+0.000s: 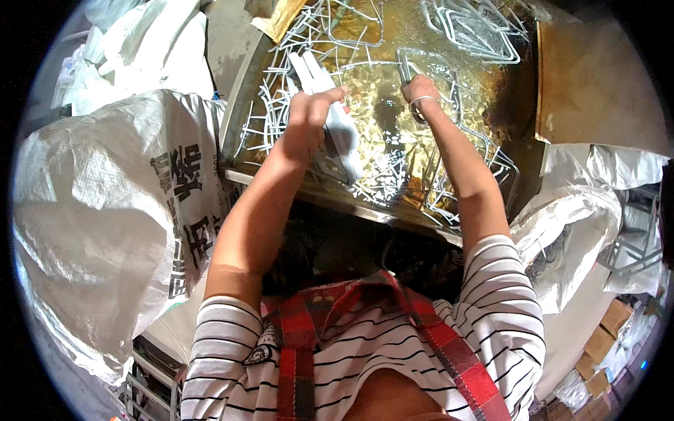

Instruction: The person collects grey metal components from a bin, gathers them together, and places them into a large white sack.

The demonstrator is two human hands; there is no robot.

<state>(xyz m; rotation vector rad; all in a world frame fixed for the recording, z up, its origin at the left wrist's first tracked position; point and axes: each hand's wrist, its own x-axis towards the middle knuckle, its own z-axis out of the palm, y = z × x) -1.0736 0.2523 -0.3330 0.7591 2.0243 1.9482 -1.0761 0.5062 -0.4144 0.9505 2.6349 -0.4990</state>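
My left hand (307, 121) is closed over a long pale grey bar (340, 144), its fingers bent across the bar's upper half. The bar lies slantwise over the left part of a wide wet basin (232, 133). To the right, my right hand (421, 93) is closed around a slim grey metal tool (405, 70) that points away from me. A dark ring shows below that hand, and a thin pale band circles the wrist. Many thin white bent wire rods (275, 105) lie around the bar, and wire loops (456, 105) lie beyond and beside my right hand.
Bent wire frames (484, 31) lie at the basin's far right. A brown board (597, 84) stands beyond its right edge. Large white woven sacks (105, 210) crowd the left side, and a white sack (576, 210) sits at right. Cardboard boxes (600, 344) are at lower right.
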